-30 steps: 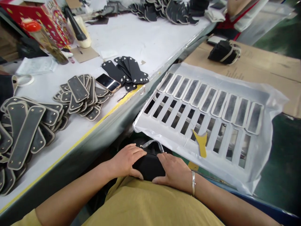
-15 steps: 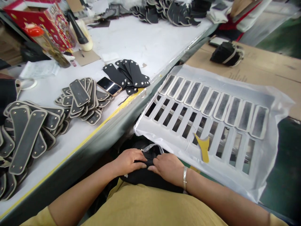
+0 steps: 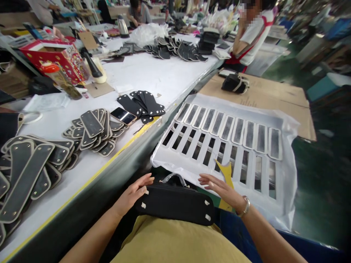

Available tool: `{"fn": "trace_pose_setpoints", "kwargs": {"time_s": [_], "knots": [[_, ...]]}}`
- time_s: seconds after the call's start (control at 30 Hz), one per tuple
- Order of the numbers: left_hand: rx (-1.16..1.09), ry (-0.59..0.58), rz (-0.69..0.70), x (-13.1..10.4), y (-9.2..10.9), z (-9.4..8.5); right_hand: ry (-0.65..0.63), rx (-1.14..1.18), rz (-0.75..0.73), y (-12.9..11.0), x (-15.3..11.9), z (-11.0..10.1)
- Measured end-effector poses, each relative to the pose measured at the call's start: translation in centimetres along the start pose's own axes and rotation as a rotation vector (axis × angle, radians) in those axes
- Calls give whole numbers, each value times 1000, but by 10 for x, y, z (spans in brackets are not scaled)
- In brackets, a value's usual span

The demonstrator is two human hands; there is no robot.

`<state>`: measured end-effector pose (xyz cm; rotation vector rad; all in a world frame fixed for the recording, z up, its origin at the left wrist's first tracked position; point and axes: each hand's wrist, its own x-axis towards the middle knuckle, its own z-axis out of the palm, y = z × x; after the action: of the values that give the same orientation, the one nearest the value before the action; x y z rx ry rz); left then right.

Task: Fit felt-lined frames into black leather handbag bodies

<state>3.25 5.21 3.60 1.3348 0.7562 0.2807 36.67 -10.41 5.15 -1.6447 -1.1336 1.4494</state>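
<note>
A black oblong panel [image 3: 175,204] with small whitish patches near its ends lies right before my body. Over its left end is my left hand [image 3: 136,190], open, its thumb by the upper left patch; whether it touches the panel I cannot tell. My right hand [image 3: 222,190] is open and holds nothing, fingers stretched out beyond the panel's upper right corner. Just behind the panel a grey strap [image 3: 175,176] curves up. Close to my right hand, a yellow forked piece [image 3: 225,171] lies on a white slotted sheet [image 3: 179,160] that bears a row of dark, pale-edged strips [image 3: 219,123].
On the left table are piles of dark, pale-edged pieces [image 3: 33,171], a phone [image 3: 124,115] and black pieces [image 3: 148,104]. Farther back stand a red box [image 3: 52,54] and a bottle [image 3: 61,78]. A black bundle [image 3: 235,83] rests on cardboard [image 3: 263,91]. A person [image 3: 253,40] stands beyond.
Both hands have come off the middle of the black panel and spread apart, and their fingers have opened. The panel now shows almost whole. The view has tilted up.
</note>
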Motion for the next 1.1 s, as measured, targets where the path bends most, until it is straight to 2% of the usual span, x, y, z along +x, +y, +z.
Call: {"fn": "trace_pose_setpoints", "kwargs": {"time_s": [0.07,0.13,0.23,0.3,0.47,0.7,0.8,0.87,0.93,1.0,1.03,1.1], "knots": [[-68,94,-4,-17,-10,7,-90,73,-27,25,-32,7],[-97,160,20,-29,-16,17,-126,85,-50,44,-53,27],[-101,214,79,-33,-18,29,65,-54,-88,55,-59,60],[-139,213,72,-32,-16,33,192,-187,-143,53,-54,72],[-327,144,11,-31,-11,35,279,-443,-184,47,-56,71],[-338,96,-4,-34,-11,36,328,-430,-163,38,-70,76],[-68,54,18,-31,-7,23,343,-375,-154,31,-73,72],[300,38,79,-25,2,16,317,-269,-163,33,-76,67],[696,13,192,-16,16,20,220,-68,-153,40,-78,64],[978,-59,329,-7,30,39,123,171,-99,51,-77,66],[1072,-127,387,-3,35,52,124,267,-59,54,-74,68],[1202,-266,445,8,37,82,205,329,27,54,-66,75]]}}
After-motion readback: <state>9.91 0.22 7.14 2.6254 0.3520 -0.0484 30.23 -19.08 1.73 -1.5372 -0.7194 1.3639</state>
